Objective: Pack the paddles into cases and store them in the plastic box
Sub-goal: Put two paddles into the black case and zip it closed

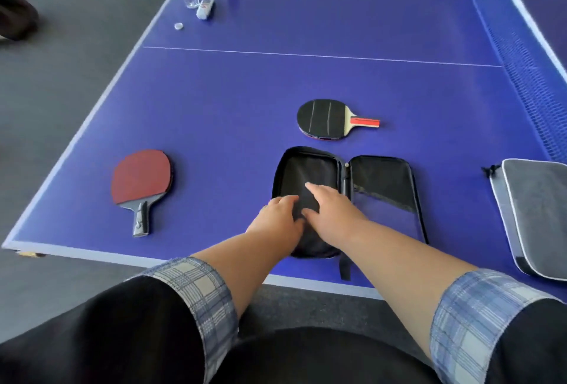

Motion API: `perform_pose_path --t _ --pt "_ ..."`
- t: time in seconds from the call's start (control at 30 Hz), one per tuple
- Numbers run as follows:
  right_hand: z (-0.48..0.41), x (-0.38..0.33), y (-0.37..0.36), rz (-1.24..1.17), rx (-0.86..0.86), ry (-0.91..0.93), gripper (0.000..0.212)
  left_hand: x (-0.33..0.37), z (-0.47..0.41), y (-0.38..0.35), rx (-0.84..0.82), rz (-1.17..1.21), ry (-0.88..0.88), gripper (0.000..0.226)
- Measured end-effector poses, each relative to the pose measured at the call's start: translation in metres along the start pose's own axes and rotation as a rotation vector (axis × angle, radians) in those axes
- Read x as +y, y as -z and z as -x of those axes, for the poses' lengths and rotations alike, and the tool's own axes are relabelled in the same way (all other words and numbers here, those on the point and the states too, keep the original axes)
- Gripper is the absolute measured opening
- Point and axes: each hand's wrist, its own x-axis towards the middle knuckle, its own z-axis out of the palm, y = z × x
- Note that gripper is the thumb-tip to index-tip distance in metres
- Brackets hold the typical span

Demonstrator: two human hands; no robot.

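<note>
The paddles are both lying loose on the blue surface (pixel 245 83): the red paddle (pixel 141 176) is resting well to the left of the open black case (pixel 310 175), handle pointing toward the near edge, and the black paddle (pixel 322 119) is sitting just beyond the case on the far side, its red-striped handle pointing right. The case is lying unzipped and spread flat, and both hands are pressing on its left half: the left hand (pixel 277 218) is resting with its fingers (pixel 288 199) curled lightly on the fabric, gripping nothing, while the right hand (pixel 333 205) is lying flat with its fingers (pixel 313 187) spread open on the lining. A second, grey case (pixel 537 215) is waiting at the right edge, apparently zipped. No plastic box is showing in view. The paddles are looking light and rigid, with a tacky rubber face best left untouched, so the handle is probably the sound place to pinch each one. The case is looking soft and floppy, likely to fold or slide, so one hand should probably be pinning it while the other slips a blade in.
</note>
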Motion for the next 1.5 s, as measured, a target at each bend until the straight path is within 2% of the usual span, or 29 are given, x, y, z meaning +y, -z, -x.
perform_pose_path --t 0.1,0.23,0.47,0.57,0.6,0.67,0.77,0.87,0.93,1.0,1.07,1.2,1.37,1.5 --pt "-0.021 -0.052 -0.021 -0.032 -0.063 0.049 0.056 -0.057 0.004 0.038 0.075 0.078 0.075 0.054" --pt "-0.056 -0.132 -0.068 -0.157 -0.169 -0.003 0.049 -0.158 0.004 0.081 0.169 0.132 0.199 0.05" --pt "-0.123 -0.26 -0.146 -0.449 -0.11 -0.18 0.047 -0.316 -0.023 0.168 0.283 0.338 0.387 0.048" --pt "-0.149 -0.286 -0.171 -0.449 -0.121 -0.239 0.025 -0.351 -0.044 0.194 0.27 0.365 0.505 0.021" --pt "-0.156 -0.291 -0.178 -0.453 -0.117 -0.27 0.029 -0.358 -0.049 0.199 0.24 0.363 0.561 0.015" --pt "-0.166 -0.298 -0.188 -0.438 -0.1 -0.329 0.051 -0.367 -0.058 0.201 0.17 0.358 0.622 0.013" --pt "-0.175 -0.305 -0.195 -0.411 -0.071 -0.367 0.062 -0.373 -0.066 0.196 0.153 0.401 0.613 0.004" --pt "-0.182 -0.309 -0.2 -0.432 -0.056 -0.389 0.054 -0.375 -0.074 0.193 0.166 0.474 0.588 0.018" --pt "-0.181 -0.311 -0.2 -0.469 -0.007 -0.413 0.05 -0.373 -0.076 0.191 0.2 0.606 0.583 0.029" --pt "-0.181 -0.307 -0.194 -0.471 0.056 -0.427 0.033 -0.366 -0.077 0.19 0.261 0.734 0.577 0.038" --pt "-0.18 -0.299 -0.184 -0.49 0.125 -0.452 0.027 -0.353 -0.078 0.192 0.283 0.768 0.529 0.043" --pt "-0.164 -0.278 -0.153 -0.526 0.219 -0.453 0.043 -0.312 -0.085 0.199 0.269 0.815 0.423 0.041" --pt "-0.128 -0.227 -0.096 -0.538 0.338 -0.501 0.042 -0.23 -0.093 0.191 0.167 0.732 0.255 0.034" --pt "-0.099 -0.169 -0.066 -0.628 0.419 -0.522 0.03 -0.166 -0.091 0.157 0.102 0.716 0.205 0.025"
